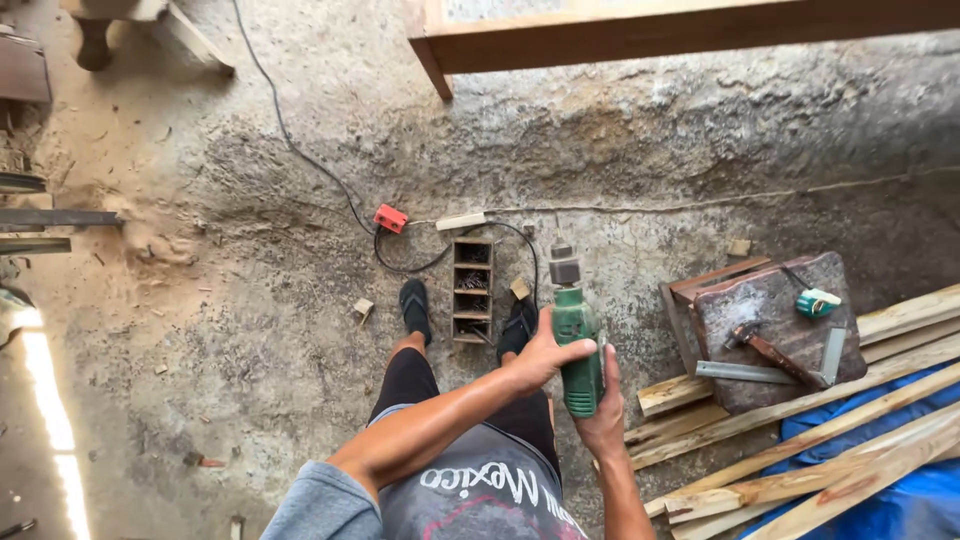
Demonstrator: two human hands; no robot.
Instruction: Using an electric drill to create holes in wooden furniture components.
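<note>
Left hand [541,356] wrapped over green drill [577,340] body, fingers spread across it. Drill held above floor [250,300], long axis near vertical in view, chuck pointing away toward wooden compartment box [472,290]. Right hand [604,415] gripping handle end. Bare floor left; planks [800,450] and hammer [765,348] crowd the right.

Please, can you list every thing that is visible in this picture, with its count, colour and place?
electric drill: one, green, held in both hands
compartment box: one, wooden, on floor between the feet
plug connector: one, red, on floor beyond the box
cable: one, dark, across the floor
hammer: one, wooden handle, on the board at right
planks: several, pale wood, lower right
tarp: one, blue, under the planks
left hand: fingers over drill body
right hand: gripping drill handle
</note>
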